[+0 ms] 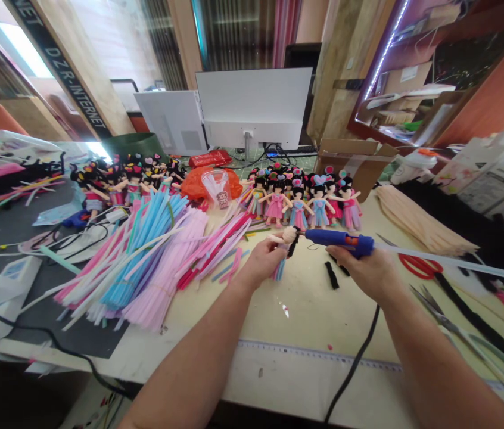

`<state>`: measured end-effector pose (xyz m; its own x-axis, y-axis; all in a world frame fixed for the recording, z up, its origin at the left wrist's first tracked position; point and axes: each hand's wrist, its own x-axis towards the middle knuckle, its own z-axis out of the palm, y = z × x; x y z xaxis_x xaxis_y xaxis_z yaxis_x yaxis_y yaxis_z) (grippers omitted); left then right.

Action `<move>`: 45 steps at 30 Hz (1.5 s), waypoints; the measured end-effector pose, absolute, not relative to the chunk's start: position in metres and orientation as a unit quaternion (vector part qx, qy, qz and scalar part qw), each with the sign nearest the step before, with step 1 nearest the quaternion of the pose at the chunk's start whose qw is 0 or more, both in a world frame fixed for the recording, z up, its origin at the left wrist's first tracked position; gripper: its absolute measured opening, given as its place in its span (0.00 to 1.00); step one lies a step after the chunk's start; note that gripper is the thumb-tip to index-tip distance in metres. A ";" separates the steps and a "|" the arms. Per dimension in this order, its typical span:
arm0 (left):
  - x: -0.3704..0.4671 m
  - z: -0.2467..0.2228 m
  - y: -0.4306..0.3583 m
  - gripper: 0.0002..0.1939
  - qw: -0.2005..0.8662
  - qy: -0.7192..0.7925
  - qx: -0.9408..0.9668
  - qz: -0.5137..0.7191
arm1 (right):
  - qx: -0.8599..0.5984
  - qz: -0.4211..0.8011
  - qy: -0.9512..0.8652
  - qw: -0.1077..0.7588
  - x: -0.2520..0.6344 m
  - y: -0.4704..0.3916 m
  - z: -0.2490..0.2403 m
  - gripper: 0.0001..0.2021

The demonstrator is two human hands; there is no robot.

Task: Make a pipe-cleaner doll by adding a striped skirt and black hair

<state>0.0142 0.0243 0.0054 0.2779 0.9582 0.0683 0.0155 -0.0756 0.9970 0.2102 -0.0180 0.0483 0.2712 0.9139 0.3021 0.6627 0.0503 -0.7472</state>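
Note:
My left hand [266, 261] is closed on a small unfinished doll [289, 235], which has a round cream head, a black piece at its right side and blue and pink strands hanging below. My right hand [363, 271] grips a blue glue gun [335, 239] with a long white glue stick out of its back. The gun's nozzle points left and meets the black piece at the doll's head. Short black fuzzy pieces [331, 275] lie on the table below the gun.
Finished dolls [299, 205] stand in rows behind my hands. Bundles of coloured pipe cleaners [145, 256] cover the left side. Red-handled scissors [419, 266] and pale-handled scissors [470, 339] lie at right. A black cable [354, 363] crosses the front edge. A monitor [254, 101] stands behind.

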 end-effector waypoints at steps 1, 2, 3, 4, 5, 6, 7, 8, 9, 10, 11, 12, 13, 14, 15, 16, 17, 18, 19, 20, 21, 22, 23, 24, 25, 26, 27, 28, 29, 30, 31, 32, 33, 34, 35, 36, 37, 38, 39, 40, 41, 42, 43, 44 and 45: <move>0.015 0.006 0.024 0.13 0.539 0.409 0.588 0.444 | -0.677 0.150 -0.583 0.424 0.209 -0.019 0.050 0.19; 0.015 0.007 0.024 0.14 0.539 0.405 0.586 0.450 | -0.680 0.151 -0.581 0.422 0.208 -0.020 0.051 0.18; 0.016 0.007 0.024 0.15 0.542 0.402 0.582 0.454 | -0.682 0.151 -0.579 0.421 0.207 -0.021 0.052 0.18; 0.016 0.006 0.024 0.15 0.547 0.403 0.576 0.454 | -0.682 0.152 -0.577 0.422 0.208 -0.021 0.052 0.18; 0.016 0.006 0.024 0.14 0.552 0.410 0.568 0.453 | -0.683 0.155 -0.575 0.424 0.210 -0.020 0.052 0.18; 0.016 0.005 0.025 0.13 0.557 0.419 0.557 0.452 | -0.684 0.158 -0.571 0.426 0.214 -0.019 0.052 0.18; 0.016 0.004 0.026 0.11 0.562 0.427 0.546 0.452 | -0.687 0.160 -0.567 0.425 0.220 -0.016 0.051 0.18; 0.015 0.002 0.027 0.10 0.567 0.432 0.535 0.453 | -0.692 0.161 -0.564 0.421 0.227 -0.013 0.049 0.18; 0.015 0.002 0.027 0.08 0.572 0.433 0.526 0.458 | -0.699 0.159 -0.563 0.412 0.235 -0.008 0.046 0.19; 0.015 0.001 0.028 0.07 0.578 0.429 0.518 0.463 | -0.706 0.155 -0.563 0.400 0.244 -0.003 0.043 0.20; 0.015 0.001 0.028 0.07 0.583 0.423 0.513 0.467 | -0.713 0.147 -0.566 0.386 0.254 0.002 0.039 0.21; 0.016 0.002 0.027 0.07 0.587 0.421 0.508 0.469 | -0.723 0.137 -0.567 0.371 0.263 0.008 0.035 0.21; 0.016 0.004 0.027 0.07 0.592 0.420 0.502 0.470 | -0.734 0.124 -0.567 0.353 0.272 0.013 0.030 0.20; 0.016 0.006 0.026 0.07 0.595 0.423 0.494 0.471 | -0.747 0.110 -0.568 0.328 0.280 0.017 0.025 0.20; 0.017 0.008 0.025 0.06 0.600 0.427 0.487 0.470 | -0.761 0.097 -0.569 0.296 0.286 0.022 0.020 0.20; 0.017 0.011 0.023 0.06 0.606 0.431 0.477 0.468 | -0.773 0.086 -0.571 0.263 0.291 0.025 0.015 0.20; 0.017 0.013 0.022 0.06 0.614 0.434 0.467 0.466 | -0.784 0.079 -0.570 0.233 0.295 0.028 0.010 0.20; 0.018 0.015 0.021 0.06 0.622 0.437 0.456 0.463 | -0.792 0.076 -0.568 0.209 0.298 0.030 0.006 0.20; 0.018 0.017 0.020 0.05 0.629 0.440 0.447 0.460 | -0.798 0.076 -0.566 0.193 0.300 0.032 0.003 0.20; 0.018 0.018 0.020 0.05 0.635 0.442 0.439 0.457 | -0.802 0.076 -0.564 0.185 0.301 0.033 0.000 0.20; 0.018 0.019 0.019 0.04 0.640 0.443 0.433 0.455 | -0.804 0.075 -0.562 0.181 0.302 0.034 -0.002 0.20; 0.018 0.019 0.019 0.04 0.644 0.443 0.427 0.455 | -0.804 0.075 -0.563 0.177 0.302 0.035 -0.004 0.20; 0.018 0.019 0.019 0.04 0.647 0.443 0.423 0.454 | -0.802 0.071 -0.567 0.173 0.303 0.034 -0.004 0.21; 0.018 0.018 0.020 0.04 0.651 0.443 0.418 0.453 | -0.799 0.063 -0.573 0.170 0.303 0.034 -0.004 0.20; 0.018 0.018 0.020 0.04 0.652 0.444 0.415 0.453 | -0.795 0.051 -0.581 0.166 0.305 0.032 -0.003 0.20; 0.018 0.017 0.020 0.04 0.654 0.445 0.412 0.453 | -0.792 0.038 -0.588 0.163 0.306 0.030 -0.001 0.19; 0.017 0.016 0.021 0.04 0.655 0.445 0.410 0.453 | -0.790 0.030 -0.592 0.156 0.308 0.027 0.002 0.18; 0.017 0.016 0.021 0.05 0.655 0.444 0.409 0.454 | -0.794 0.028 -0.590 0.144 0.309 0.024 0.004 0.18; 0.017 0.016 0.021 0.05 0.656 0.442 0.408 0.455 | -0.803 0.031 -0.581 0.131 0.311 0.019 0.008 0.18; 0.017 0.016 0.021 0.05 0.658 0.438 0.407 0.458 | -0.814 0.039 -0.568 0.118 0.311 0.014 0.011 0.18; 0.017 0.016 0.020 0.05 0.662 0.434 0.404 0.460 | -0.822 0.049 -0.558 0.103 0.311 0.008 0.015 0.18; 0.017 0.016 0.020 0.05 0.665 0.430 0.399 0.462 | -0.825 0.064 -0.554 0.089 0.309 0.002 0.019 0.18; 0.017 0.017 0.020 0.05 0.669 0.427 0.395 0.463 | -0.818 0.086 -0.562 0.081 0.306 -0.004 0.022 0.17; 0.017 0.017 0.019 0.04 0.673 0.425 0.390 0.464 | -0.801 0.115 -0.583 0.080 0.300 -0.009 0.026 0.16; 0.017 0.017 0.019 0.04 0.676 0.424 0.386 0.464 | -0.776 0.148 -0.607 0.082 0.294 -0.014 0.029 0.14; 0.017 0.018 0.018 0.04 0.678 0.423 0.382 0.464 | -0.751 0.179 -0.630 0.086 0.286 -0.017 0.032 0.13; 0.018 0.018 0.018 0.03 0.680 0.423 0.380 0.463 | -0.730 0.200 -0.647 0.088 0.277 -0.019 0.035 0.12; 0.018 0.019 0.018 0.03 0.681 0.422 0.378 0.463 | -0.717 0.208 -0.660 0.084 0.269 -0.019 0.037 0.11; 0.018 0.019 0.018 0.03 0.683 0.421 0.377 0.463 | -0.711 0.206 -0.668 0.075 0.260 -0.018 0.038 0.10; 0.018 0.019 0.017 0.03 0.685 0.418 0.377 0.463 | -0.711 0.200 -0.672 0.061 0.253 -0.015 0.039 0.10; 0.018 0.019 0.017 0.04 0.687 0.415 0.376 0.462 | -0.711 0.191 -0.675 0.046 0.247 -0.012 0.039 0.09; 0.017 0.019 0.017 0.04 0.690 0.413 0.377 0.460 | -0.711 0.182 -0.678 0.030 0.242 -0.007 0.037 0.08; 0.017 0.019 0.018 0.05 0.692 0.411 0.377 0.458 | -0.713 0.173 -0.680 0.018 0.238 -0.002 0.036 0.08; 0.017 0.018 0.018 0.05 0.694 0.410 0.379 0.454 | -0.714 0.165 -0.680 0.009 0.235 0.003 0.033 0.07; 0.017 0.018 0.018 0.06 0.696 0.410 0.381 0.450 | -0.715 0.156 -0.681 0.000 0.232 0.007 0.030 0.06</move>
<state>0.0172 0.0180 0.0178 0.2584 0.9389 -0.2274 -0.3152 0.3045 0.8989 0.2324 0.0073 0.0297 0.0225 0.9744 -0.2239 0.9745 -0.0714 -0.2127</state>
